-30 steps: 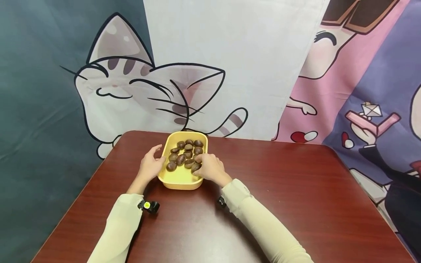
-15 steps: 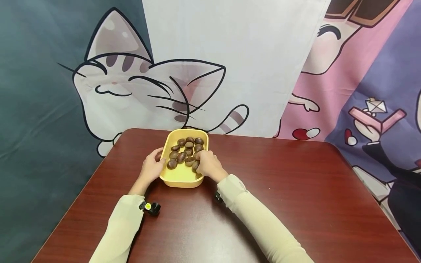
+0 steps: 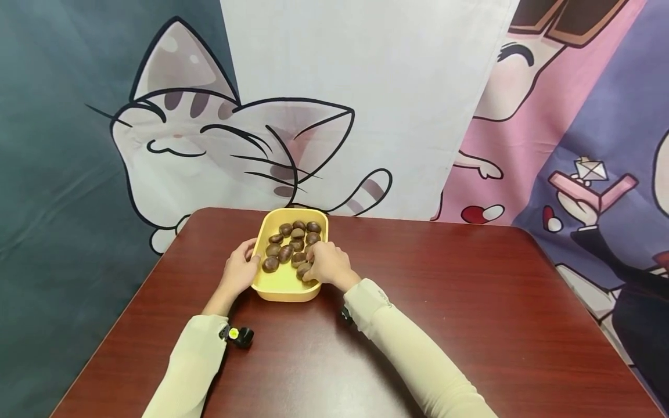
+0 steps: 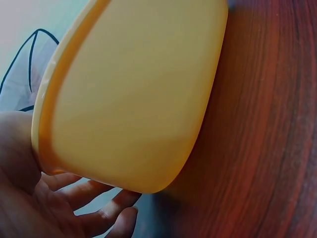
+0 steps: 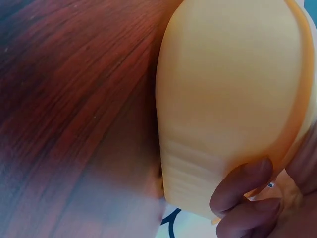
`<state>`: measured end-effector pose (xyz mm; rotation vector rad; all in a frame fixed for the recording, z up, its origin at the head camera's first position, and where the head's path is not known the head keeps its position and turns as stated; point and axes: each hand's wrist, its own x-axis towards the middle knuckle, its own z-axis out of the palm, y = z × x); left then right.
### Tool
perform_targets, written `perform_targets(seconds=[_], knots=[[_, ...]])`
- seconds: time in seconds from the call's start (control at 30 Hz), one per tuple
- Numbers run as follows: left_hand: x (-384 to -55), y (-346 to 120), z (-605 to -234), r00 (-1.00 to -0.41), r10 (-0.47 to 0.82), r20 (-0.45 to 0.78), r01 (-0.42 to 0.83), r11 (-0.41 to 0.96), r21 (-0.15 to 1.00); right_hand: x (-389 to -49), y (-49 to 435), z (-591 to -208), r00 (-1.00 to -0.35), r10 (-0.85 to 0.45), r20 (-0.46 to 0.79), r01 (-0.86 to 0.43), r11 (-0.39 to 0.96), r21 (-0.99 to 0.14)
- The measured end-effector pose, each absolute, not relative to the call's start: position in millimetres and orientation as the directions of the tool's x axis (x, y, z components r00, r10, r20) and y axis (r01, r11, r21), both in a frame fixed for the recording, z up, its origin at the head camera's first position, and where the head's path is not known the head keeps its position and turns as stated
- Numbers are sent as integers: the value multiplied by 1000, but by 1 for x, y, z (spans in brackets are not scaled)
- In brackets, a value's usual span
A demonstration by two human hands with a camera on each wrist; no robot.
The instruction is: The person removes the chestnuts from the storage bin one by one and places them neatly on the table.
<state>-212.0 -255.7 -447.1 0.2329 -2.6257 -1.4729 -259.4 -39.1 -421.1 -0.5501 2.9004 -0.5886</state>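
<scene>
A yellow plastic box with rounded corners stands on the table, several brown chestnuts lying inside. My left hand holds the box's left side, thumb at the rim; in the left wrist view its fingers reach along the outer wall. My right hand reaches over the right rim, thumb and index finger bent round a chestnut near the right wall. In the right wrist view two curled fingers stay outside against the wall. The right palm hides part of the rim and some chestnuts.
The dark red wooden table extends right and toward me. A cloth backdrop with a cartoon cat hangs behind its far edge. Small black cameras are strapped at both wrists.
My left hand has come in from beside the box to hold its wall. The right hand stays in the box, and the chestnut at its fingers has shifted slightly toward me and left.
</scene>
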Motion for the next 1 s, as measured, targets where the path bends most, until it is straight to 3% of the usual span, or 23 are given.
perform_targets(seconds=[0.23,0.63,1.0], knots=[[-211,-257,-447,-983,-183,29,-70,513,855,-259,-39,-422,-918,-395,-23,-355,846,-398],[-206,-256,-448,-983,-184,24,-73,503,861,-262,-29,-426,-891,-447,76,-423,760,-493],[-210,-255,-445,-984,-175,38,-55,497,866,-285,1,-417,-897,-368,246,-423,555,-716]])
